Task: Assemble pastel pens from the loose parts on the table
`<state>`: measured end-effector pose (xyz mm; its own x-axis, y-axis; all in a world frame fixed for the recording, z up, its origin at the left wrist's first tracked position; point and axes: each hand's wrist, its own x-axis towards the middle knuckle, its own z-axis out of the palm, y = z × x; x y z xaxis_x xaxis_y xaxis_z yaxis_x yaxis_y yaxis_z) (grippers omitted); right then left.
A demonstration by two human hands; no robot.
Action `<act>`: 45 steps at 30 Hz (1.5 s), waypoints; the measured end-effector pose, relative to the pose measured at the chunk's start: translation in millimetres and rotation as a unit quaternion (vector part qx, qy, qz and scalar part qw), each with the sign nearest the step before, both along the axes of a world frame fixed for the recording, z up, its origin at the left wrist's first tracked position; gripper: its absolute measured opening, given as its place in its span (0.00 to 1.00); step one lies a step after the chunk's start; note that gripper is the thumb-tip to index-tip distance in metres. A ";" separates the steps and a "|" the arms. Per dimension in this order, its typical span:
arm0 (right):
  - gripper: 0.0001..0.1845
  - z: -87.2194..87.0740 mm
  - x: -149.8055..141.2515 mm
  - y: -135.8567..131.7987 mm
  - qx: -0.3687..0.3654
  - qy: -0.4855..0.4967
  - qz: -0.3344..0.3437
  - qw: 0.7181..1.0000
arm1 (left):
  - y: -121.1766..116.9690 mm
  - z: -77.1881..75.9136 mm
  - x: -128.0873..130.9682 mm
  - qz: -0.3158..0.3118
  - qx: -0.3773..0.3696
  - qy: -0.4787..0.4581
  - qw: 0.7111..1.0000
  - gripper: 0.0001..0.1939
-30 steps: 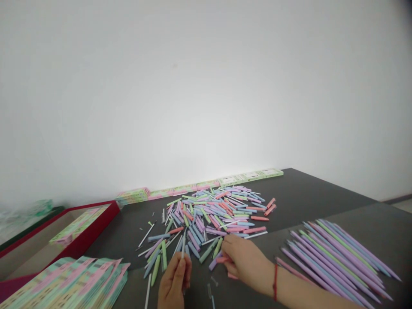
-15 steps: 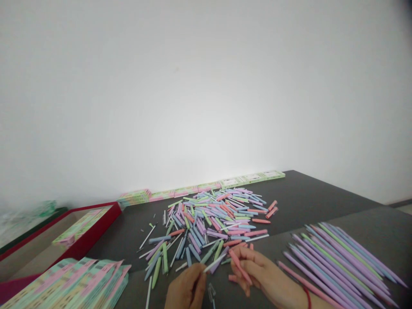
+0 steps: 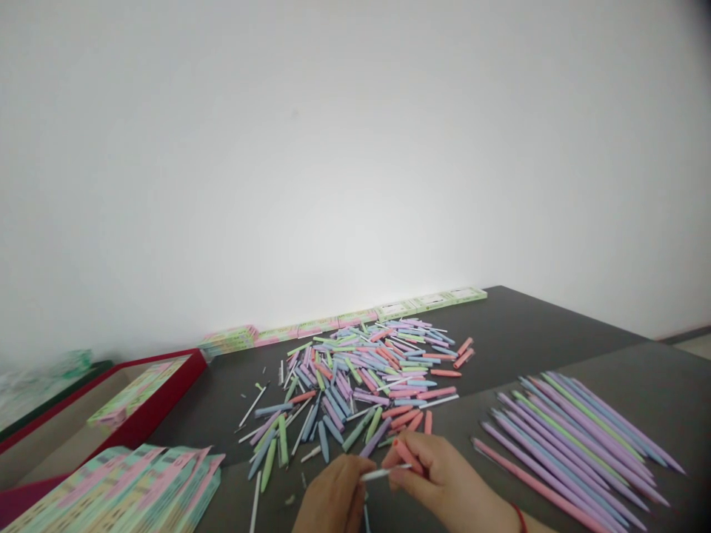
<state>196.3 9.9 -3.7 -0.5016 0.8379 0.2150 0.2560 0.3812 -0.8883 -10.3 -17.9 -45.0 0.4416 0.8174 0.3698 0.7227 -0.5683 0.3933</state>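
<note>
My left hand (image 3: 333, 497) pinches a thin white pen refill (image 3: 383, 471) near the table's front edge. My right hand (image 3: 444, 481) is closed round a pink pen barrel (image 3: 408, 454), and the refill's far end meets it at my fingers. Just beyond both hands lies a loose pile of pastel pen parts (image 3: 361, 374) in pink, green, blue and purple, with white refills among them. To the right, a row of assembled pens (image 3: 578, 437), mostly purple, lies side by side on the dark table (image 3: 527, 333).
A stack of pastel cards (image 3: 122, 488) sits at the front left. Behind it is a red-rimmed tray (image 3: 138, 414) holding more cards. Flat pastel boxes (image 3: 344, 322) line the table's back edge against a white wall.
My right hand picked a pink barrel from the pile and drew back toward me. My left hand swung its white refill from upright to sideways, bringing it to the barrel.
</note>
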 end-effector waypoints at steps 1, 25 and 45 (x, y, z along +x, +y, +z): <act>0.03 0.8 0.6 -0.2 0.007 -0.003 0.001 1.000 | 0.6 -1.9 0.1 -0.002 0.005 0.006 1.000 0.11; 0.11 -15.8 11.0 11.1 0.096 -0.225 0.034 0.969 | -2.9 17.2 -9.3 0.222 -0.024 -0.155 0.962 0.17; 0.08 -0.3 33.5 34.5 0.204 -0.334 -0.055 0.919 | 9.3 -4.3 -8.4 0.100 0.077 0.138 0.982 0.09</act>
